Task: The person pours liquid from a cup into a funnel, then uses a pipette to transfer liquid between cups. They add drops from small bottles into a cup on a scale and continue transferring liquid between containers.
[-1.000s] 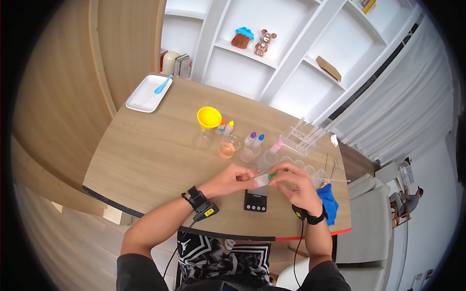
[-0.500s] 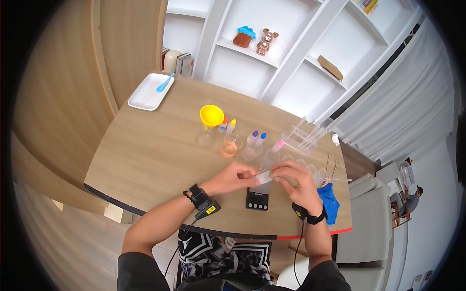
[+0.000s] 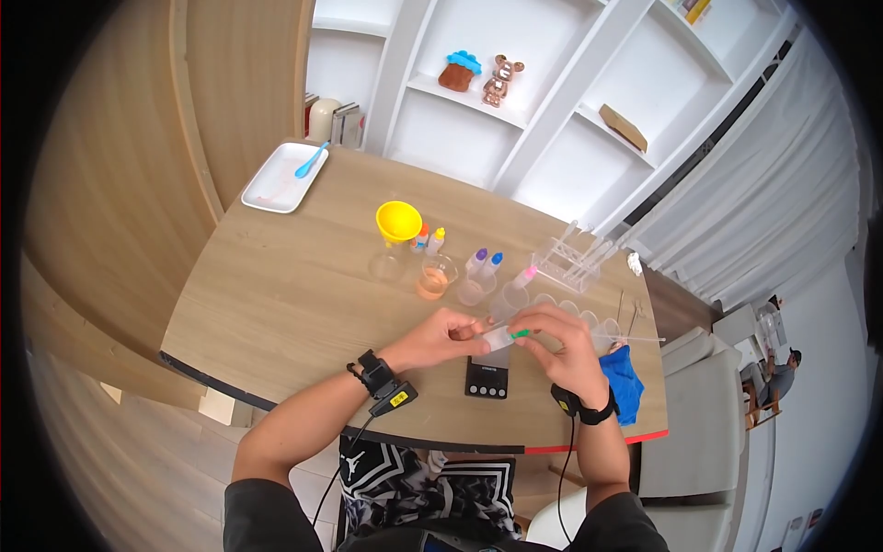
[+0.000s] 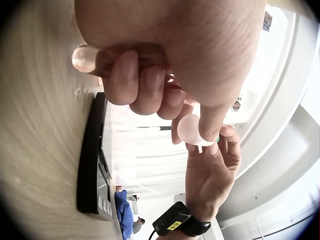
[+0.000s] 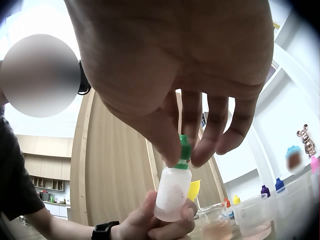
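A small translucent white bottle [image 3: 498,339] with a green cap [image 3: 521,334] is held between both hands above a black scale [image 3: 486,381]. The left hand [image 3: 440,339] grips the bottle body, seen from its base end in the left wrist view [image 4: 191,130]. Thumb and fingers of the right hand [image 3: 559,348] pinch the green cap; the right wrist view shows the cap [image 5: 185,148] on the neck of the bottle [image 5: 173,194]. In the left wrist view a clear, rounded object [image 4: 86,59] lies by the curled left fingers.
Beyond the hands stand clear cups [image 3: 510,300], a beaker of orange liquid [image 3: 432,283], colour-capped bottles [image 3: 437,241] and a yellow funnel [image 3: 398,222]. A tube rack [image 3: 564,267] is at the back right, a blue cloth [image 3: 622,385] at the right, a white tray [image 3: 284,178] at the far left.
The right fingers have shifted slightly around the green cap, which shows more than half a second ago. The left hand keeps its grip on the bottle.
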Motion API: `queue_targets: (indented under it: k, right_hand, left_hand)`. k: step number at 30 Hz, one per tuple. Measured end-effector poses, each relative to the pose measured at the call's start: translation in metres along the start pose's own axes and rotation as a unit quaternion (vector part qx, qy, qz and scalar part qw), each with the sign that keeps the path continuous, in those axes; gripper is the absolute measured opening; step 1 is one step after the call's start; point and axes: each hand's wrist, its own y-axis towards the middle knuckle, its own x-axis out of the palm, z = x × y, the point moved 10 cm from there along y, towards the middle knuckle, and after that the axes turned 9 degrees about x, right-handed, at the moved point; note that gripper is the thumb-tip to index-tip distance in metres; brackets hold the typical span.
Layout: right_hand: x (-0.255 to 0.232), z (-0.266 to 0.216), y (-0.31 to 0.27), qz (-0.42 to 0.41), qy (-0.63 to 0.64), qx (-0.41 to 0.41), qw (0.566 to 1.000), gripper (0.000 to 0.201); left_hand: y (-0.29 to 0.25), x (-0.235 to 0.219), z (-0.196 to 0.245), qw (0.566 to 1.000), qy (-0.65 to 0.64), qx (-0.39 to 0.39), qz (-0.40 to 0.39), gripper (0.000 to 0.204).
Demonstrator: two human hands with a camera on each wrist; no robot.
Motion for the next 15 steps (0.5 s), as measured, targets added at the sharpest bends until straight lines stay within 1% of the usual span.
queue_targets:
  k: [1,4,7,10,13,15]
  right_hand:
    - [-0.001,-0.003,0.0,0.002,0.003,-0.014,1.0,0.021]
    - [-0.003,0.0,0.001,0.002,-0.008,0.04,0.999,0.021]
    - [0.0,0.015,-0.002,-0.008,-0.036,0.103,0.994,0.021]
    - [-0.001,0.011,-0.001,0.005,-0.016,0.064,0.998,0.021]
    - [-0.015,0.004,-0.003,0.062,-0.001,0.009,0.998,0.02]
    - [-0.029,0.015,-0.01,0.093,0.006,0.044,0.995,0.021]
  left_hand:
    - [0.0,0.0,0.0,1.0,0.002,0.001,-0.002,0.022]
    - [0.0,0.001,0.0,1.0,-0.001,0.005,-0.003,0.022]
    - [0.001,0.001,-0.002,1.0,-0.004,0.007,-0.001,0.023]
    - [0.0,-0.001,0.0,1.0,0.014,0.001,-0.008,0.024]
    - [0.0,-0.001,-0.005,1.0,0.009,0.003,-0.006,0.025]
    - [0.0,-0.002,0.0,1.0,0.02,0.005,-0.009,0.025]
